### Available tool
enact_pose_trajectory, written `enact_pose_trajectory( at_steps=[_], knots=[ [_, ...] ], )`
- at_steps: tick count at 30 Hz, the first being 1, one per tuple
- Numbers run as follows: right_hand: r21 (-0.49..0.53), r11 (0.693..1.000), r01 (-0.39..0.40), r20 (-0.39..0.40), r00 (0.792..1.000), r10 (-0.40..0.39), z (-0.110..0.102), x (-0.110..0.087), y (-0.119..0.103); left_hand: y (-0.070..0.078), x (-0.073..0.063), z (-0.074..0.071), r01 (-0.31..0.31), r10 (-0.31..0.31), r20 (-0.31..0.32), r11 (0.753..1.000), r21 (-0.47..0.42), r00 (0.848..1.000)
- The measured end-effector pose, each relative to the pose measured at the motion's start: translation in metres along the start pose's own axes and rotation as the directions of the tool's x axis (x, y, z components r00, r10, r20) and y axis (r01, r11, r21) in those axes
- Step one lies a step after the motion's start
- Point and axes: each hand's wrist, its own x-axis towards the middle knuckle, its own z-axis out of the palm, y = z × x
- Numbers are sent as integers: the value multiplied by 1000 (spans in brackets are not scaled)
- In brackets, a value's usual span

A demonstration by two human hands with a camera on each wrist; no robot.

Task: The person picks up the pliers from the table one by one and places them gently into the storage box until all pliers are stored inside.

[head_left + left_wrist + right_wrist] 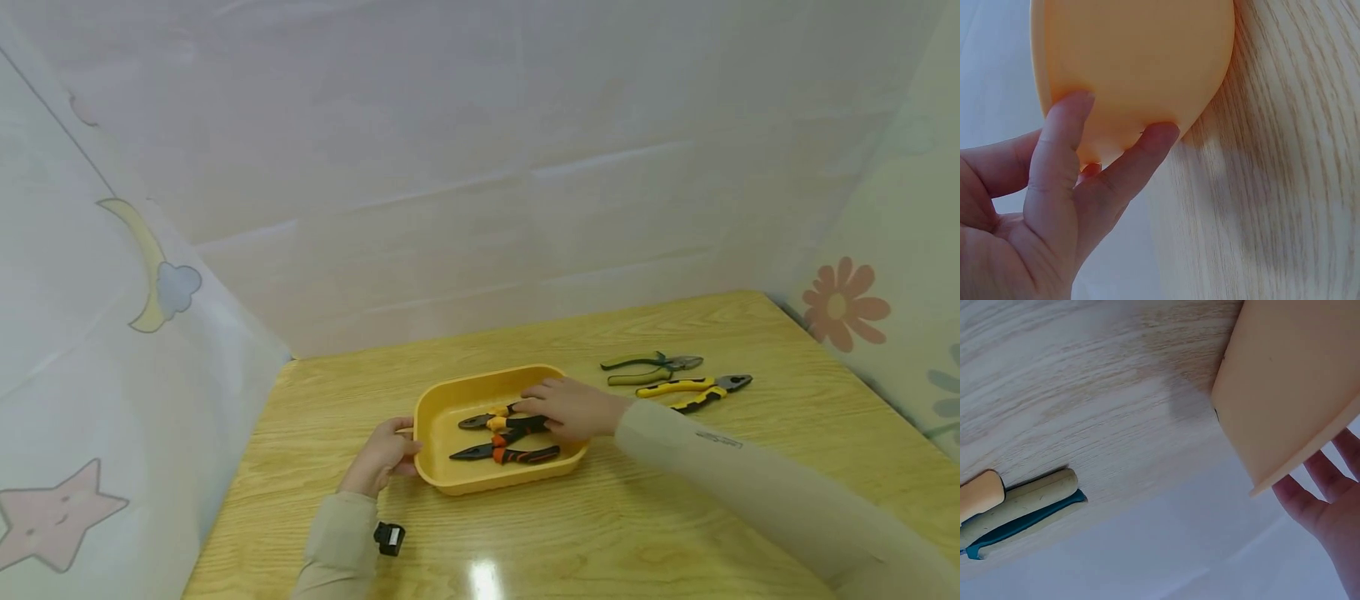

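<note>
Pale cloth walls [480, 208] stand around a wood-grained tabletop [315, 417]. Near the middle of that tabletop I have a yellow tray [472, 485] with two pliers in it: a yellow-and-black pair [496, 422] and, closer to the tray's near edge, an orange-and-black pair [499, 454], both with jaws toward the left end. At the tray's right end I see the right hand [570, 408] reaching in over the rim, fingers bent down at the handles of the yellow-and-black pair; whether they grip I cannot tell. At the left end the left hand [382, 454] sets slightly bent, spread fingertips against the outside of the tray; I cannot tell if they pinch it. Toward the tabletop's right edge, outside the tray, lie green-handled pliers [652, 367] and, closer to me, larger yellow-and-black pliers [697, 390], partly behind the right sleeve [720, 467].
</note>
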Motion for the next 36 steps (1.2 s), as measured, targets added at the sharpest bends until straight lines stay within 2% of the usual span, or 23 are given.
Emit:
enact_pose_trajectory(
  at_steps=[8,24,36],
  knots=[
    [-16,1000,3,-98,995,-5,2,-12,3,0,1,-1,5,-5,-3,1000,2,1000],
    [-1,1000,-7,-214,977,7,-3,-37,7,0,1,-1,7,-7,11,1000,-4,1000],
    [-11,1000,6,-294,956,-9,2,-52,17,-2,2,-1,5,-5,14,1000,-17,1000]
  ],
)
